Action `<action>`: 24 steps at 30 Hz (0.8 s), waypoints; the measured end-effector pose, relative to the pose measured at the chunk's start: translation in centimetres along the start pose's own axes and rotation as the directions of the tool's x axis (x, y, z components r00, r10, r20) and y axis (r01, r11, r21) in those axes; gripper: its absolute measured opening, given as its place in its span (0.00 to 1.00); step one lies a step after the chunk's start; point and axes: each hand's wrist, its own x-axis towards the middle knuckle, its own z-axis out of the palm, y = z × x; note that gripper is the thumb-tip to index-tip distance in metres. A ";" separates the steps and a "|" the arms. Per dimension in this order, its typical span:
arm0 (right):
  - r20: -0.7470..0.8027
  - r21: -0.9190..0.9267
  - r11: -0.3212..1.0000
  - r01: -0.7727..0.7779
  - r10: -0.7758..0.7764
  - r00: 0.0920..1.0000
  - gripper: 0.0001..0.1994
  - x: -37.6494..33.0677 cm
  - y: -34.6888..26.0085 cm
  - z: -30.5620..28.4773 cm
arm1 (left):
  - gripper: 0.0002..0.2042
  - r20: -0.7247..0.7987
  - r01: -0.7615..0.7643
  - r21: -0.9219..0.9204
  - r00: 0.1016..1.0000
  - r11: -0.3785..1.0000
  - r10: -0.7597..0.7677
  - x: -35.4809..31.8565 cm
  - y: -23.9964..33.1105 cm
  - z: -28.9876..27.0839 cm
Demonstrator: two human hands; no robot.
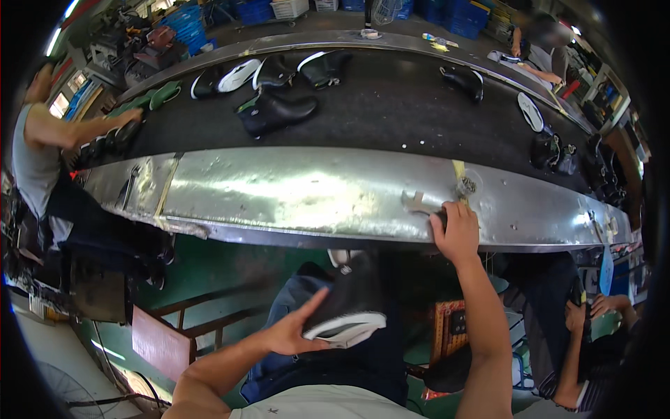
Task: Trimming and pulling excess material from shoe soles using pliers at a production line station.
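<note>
Steel counter (293,195) near edge mostly bare left of the wrench (417,203); open passage there. Belt (391,112) middle free; boots (276,112) crowd its far left, more shoes (558,153) its right end.

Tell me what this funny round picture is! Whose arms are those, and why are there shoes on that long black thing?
The picture comes from a small camera worn on a person's head, looking down, so the two arms coming up from the bottom are that person's own. The lens bends everything round, like a fishbowl.

The left hand holds a black shoe with a white sole over the lap. The right hand reaches up and rests on the shiny metal edge of a long moving belt, next to a small metal tool.

On the black belt lie more shoes: a black ankle boot and loose white soles.

Other workers are nearby: one stands at the left, and another sits at the lower right.
</note>
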 end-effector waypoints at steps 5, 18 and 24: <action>0.118 -0.059 0.985 -0.162 0.168 0.979 0.17 -4.0 -3.2 -3.7 | 0.51 0.305 0.393 0.350 0.810 0.850 -0.500 -1.5 -5.0 5.7; 0.939 0.319 -0.329 -0.889 0.237 0.250 0.19 -26.6 -10.1 -8.7 | 0.38 0.323 0.118 0.624 0.862 0.773 -0.392 10.4 -2.8 11.8; 0.914 0.396 -0.200 -0.896 0.176 0.364 0.18 -23.8 -14.7 -9.0 | 0.36 -0.033 -0.274 -0.045 0.961 0.961 0.273 4.9 -5.9 1.4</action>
